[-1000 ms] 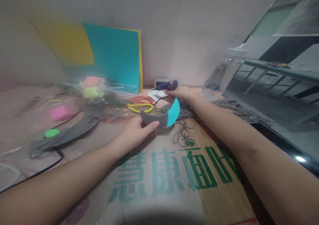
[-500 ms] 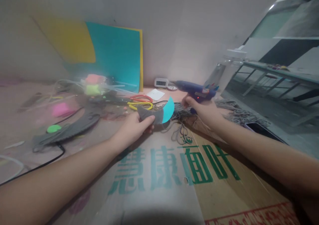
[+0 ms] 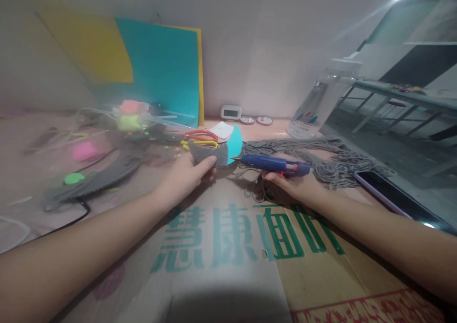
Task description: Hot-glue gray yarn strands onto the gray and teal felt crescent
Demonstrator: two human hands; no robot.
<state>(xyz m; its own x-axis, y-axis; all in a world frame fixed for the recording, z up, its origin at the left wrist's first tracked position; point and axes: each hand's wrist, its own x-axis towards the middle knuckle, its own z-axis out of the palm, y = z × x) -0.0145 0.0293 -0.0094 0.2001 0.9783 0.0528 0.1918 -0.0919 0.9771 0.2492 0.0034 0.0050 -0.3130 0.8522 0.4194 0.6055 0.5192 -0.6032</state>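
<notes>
Between thumb and fingers, my left hand (image 3: 191, 173) pinches a curved piece wrapped in grey cord (image 3: 210, 153). Its right end is bare turquoise (image 3: 234, 145). A blue glue gun (image 3: 267, 163) with a small red light is gripped in my right hand (image 3: 294, 185). The nozzle points left and lies at the edge of the turquoise end; whether it touches, I cannot tell. Behind the piece are red and yellow scissor handles (image 3: 201, 136). Loose grey cord (image 3: 328, 158) lies beyond and to the right of the glue gun.
Printed cardboard (image 3: 228, 280) covers the near table. A clear bottle (image 3: 310, 108) and a phone (image 3: 396, 196) are at right. Turquoise and yellow sheets (image 3: 160, 70) lean on the wall, near a small digital clock (image 3: 231, 112). A grey curved piece (image 3: 103, 177) lies left.
My right hand has lowered the glue gun and levelled it, bringing its nozzle to the turquoise end. My left hand still holds the cord-wrapped piece, slightly shifted left in view.
</notes>
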